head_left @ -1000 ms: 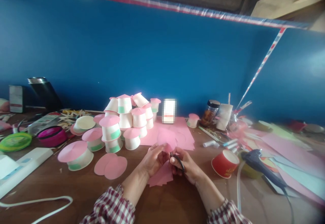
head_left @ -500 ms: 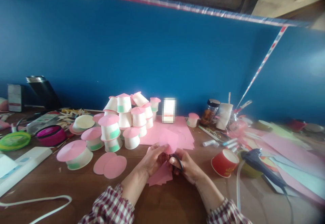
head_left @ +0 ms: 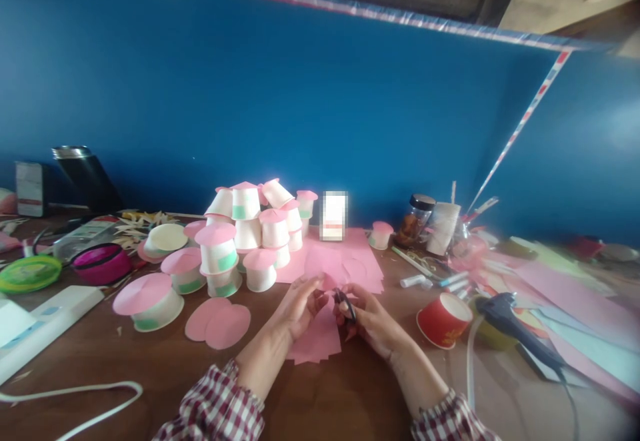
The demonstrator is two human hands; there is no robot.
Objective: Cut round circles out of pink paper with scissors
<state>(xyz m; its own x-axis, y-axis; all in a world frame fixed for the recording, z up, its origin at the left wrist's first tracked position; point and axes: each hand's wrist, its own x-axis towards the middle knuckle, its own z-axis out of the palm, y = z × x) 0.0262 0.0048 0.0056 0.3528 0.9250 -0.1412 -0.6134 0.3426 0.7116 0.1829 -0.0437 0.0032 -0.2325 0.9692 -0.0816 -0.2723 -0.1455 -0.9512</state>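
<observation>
My left hand [head_left: 301, 304] pinches a piece of pink paper [head_left: 324, 264], its fingers closed at the near edge. Black-handled scissors [head_left: 349, 309] are in my right hand [head_left: 371, 318], with fingers through and around the handles; the blades are mostly hidden against the paper. Beneath both hands lie pink paper scraps and sheets [head_left: 316, 342]. More pink sheets [head_left: 367, 248] are spread just beyond. To the left of my left hand, two pink paper discs [head_left: 227, 326] overlap on the table.
White paper cups with pink paper tops [head_left: 217, 248] are stacked at left centre. On the right are a red paper cup [head_left: 444, 321], a glue gun [head_left: 520, 328], coloured paper [head_left: 570, 281] and a dark-lidded jar [head_left: 416, 220]. A white power strip [head_left: 60, 318] lies left.
The pink paper has tipped lower and turned in my left hand. The scissors have swung slightly, their handles now more upright. Both arms stay nearly in place.
</observation>
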